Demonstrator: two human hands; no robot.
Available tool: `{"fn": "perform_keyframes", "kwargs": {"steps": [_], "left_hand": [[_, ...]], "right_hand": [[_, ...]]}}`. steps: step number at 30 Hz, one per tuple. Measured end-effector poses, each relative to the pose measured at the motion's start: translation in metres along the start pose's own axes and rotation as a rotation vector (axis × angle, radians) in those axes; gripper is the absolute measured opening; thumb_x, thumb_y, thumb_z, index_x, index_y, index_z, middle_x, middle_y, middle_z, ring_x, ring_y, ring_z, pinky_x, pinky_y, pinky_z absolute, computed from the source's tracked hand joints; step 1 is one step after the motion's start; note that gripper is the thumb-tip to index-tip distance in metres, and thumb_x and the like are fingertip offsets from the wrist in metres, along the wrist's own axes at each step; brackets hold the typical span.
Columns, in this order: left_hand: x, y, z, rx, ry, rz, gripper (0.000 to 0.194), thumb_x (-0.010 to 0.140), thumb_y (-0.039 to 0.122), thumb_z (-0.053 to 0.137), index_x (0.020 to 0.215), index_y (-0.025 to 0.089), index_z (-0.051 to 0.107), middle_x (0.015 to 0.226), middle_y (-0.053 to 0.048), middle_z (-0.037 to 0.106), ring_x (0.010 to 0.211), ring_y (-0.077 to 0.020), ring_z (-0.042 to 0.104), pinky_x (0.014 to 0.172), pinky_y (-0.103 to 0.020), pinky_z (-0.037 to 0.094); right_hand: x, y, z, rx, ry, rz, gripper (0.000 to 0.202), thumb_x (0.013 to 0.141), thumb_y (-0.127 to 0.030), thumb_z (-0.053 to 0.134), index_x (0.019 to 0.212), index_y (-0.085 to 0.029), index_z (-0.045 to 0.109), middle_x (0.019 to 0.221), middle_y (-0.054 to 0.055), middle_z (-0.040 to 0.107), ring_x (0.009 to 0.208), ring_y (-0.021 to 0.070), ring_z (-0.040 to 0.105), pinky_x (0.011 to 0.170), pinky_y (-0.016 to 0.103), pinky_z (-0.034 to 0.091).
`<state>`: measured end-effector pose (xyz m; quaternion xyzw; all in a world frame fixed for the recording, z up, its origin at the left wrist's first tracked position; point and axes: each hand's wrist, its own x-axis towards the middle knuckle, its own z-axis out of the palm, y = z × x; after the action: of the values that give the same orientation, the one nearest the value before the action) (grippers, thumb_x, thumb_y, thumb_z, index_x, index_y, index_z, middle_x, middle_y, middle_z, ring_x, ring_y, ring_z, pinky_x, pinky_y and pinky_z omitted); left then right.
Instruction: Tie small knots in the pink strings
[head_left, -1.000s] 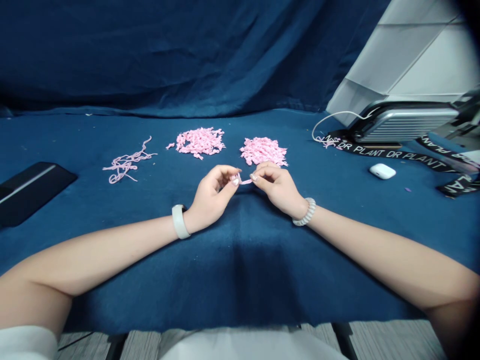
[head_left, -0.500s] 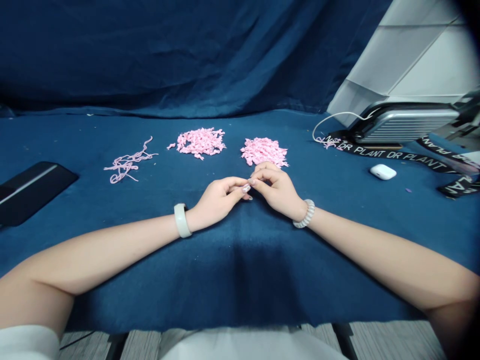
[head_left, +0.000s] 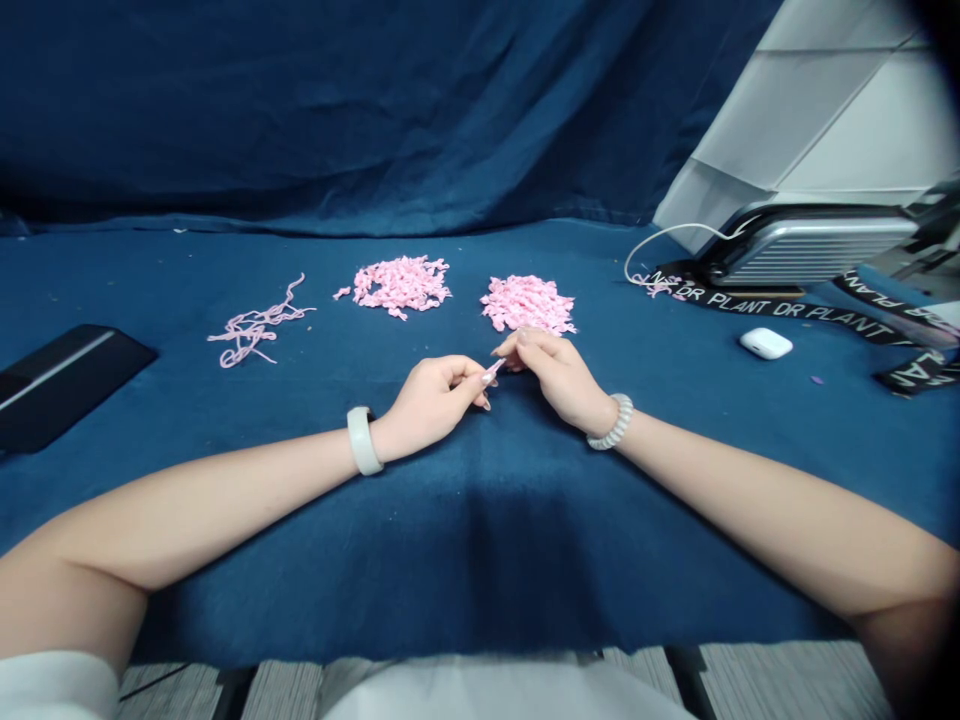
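My left hand (head_left: 431, 400) rests on the blue cloth with thumb and forefinger pinching one end of a short pink strip (head_left: 495, 370). My right hand (head_left: 559, 375) pinches the other end, fingertips nearly touching the left ones, just in front of the right pink pile (head_left: 527, 302). A second pile of small pink pieces (head_left: 401, 283) lies farther left, and a loose tangle of pink strands (head_left: 255, 325) lies left of that. A white band sits on my left wrist, a coiled tie on my right.
A black flat case (head_left: 64, 380) lies at the left edge. At the right are a silver device (head_left: 814, 245) with a white cable, a black printed strap (head_left: 802, 308) and a white earbud case (head_left: 765, 343). Blue cloth (head_left: 480, 520) covers table and backdrop.
Both hands have dropped from slightly raised down onto the cloth. My right hand has shifted a little toward the right pink pile, and the strip between the fingertips now points up and right.
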<state>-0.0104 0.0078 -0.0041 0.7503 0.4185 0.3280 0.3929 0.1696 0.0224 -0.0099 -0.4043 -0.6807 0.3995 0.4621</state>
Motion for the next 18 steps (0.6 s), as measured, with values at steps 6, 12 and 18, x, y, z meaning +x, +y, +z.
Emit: {"fn": "perform_keyframes", "kwargs": {"steps": [6,12,18], "left_hand": [[0.0009,0.002,-0.0008,-0.015,0.003,-0.034,0.033,0.083,0.041,0.047,0.072,0.012,0.06,0.069,-0.002,0.066,0.064,-0.0071,0.059,0.067,-0.018,0.045],[0.0005,0.001,-0.0004,-0.038,0.004,-0.04,0.032,0.083,0.04,0.048,0.072,0.012,0.06,0.069,-0.002,0.065,0.066,-0.0072,0.06,0.07,-0.019,0.045],[0.0008,0.0012,-0.0002,-0.063,0.007,-0.043,0.033,0.083,0.039,0.047,0.069,0.012,0.058,0.068,-0.002,0.065,0.066,-0.0071,0.059,0.071,-0.019,0.045]], "right_hand": [[-0.001,-0.0024,0.0009,0.028,-0.055,-0.003,0.038,0.086,-0.048,0.045,0.078,-0.018,0.066,0.078,0.004,0.058,0.074,0.0143,0.053,0.072,0.029,0.044],[-0.001,-0.0024,0.0007,-0.007,-0.047,-0.016,0.034,0.085,-0.045,0.049,0.079,-0.018,0.067,0.078,0.004,0.058,0.074,0.0137,0.053,0.072,0.028,0.043],[-0.0006,-0.0024,0.0016,-0.023,-0.05,-0.027,0.033,0.084,-0.044,0.052,0.069,-0.016,0.063,0.074,0.003,0.057,0.072,0.0135,0.053,0.071,0.028,0.042]]}}
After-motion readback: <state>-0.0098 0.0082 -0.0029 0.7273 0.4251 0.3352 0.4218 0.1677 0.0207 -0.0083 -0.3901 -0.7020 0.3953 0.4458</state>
